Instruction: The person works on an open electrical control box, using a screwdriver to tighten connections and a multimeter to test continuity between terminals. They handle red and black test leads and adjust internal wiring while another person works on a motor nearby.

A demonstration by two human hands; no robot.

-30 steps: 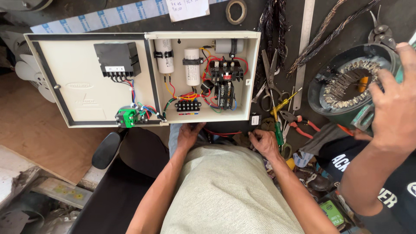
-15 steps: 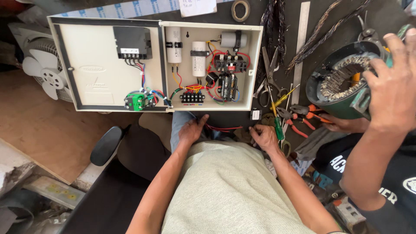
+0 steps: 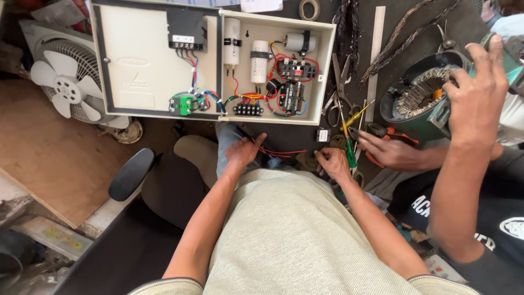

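Note:
My left hand point(image 3: 244, 150) rests at the bench edge below an open cream control box point(image 3: 322, 71), with its fingers closed on thin red wires point(image 3: 284, 152). The wires run right toward my right hand point(image 3: 333, 163), whose fingers curl over something small and dark that I cannot make out. A green-handled screwdriver point(image 3: 350, 153) lies just right of my right hand. Inside the box are white capacitors point(image 3: 258, 60), a black contactor point(image 3: 292, 97) and a terminal strip point(image 3: 248, 110). The box door point(image 3: 147, 65) hangs open to the left.
A co-worker's hand point(image 3: 479, 82) grips a green motor stator point(image 3: 406, 123). The co-worker's other hand point(image 3: 390, 153) lies by red-handled pliers point(image 3: 382, 130). Scissors point(image 3: 337, 93), a metal ruler point(image 3: 375, 54) and a tape roll point(image 3: 312, 9) lie on the bench. A white fan point(image 3: 65, 84) stands on the left.
The view has swung left and up, so the box sits further right and the fan shows. My hands stay by the red wires. The co-worker's lower hand has come into view near the pliers.

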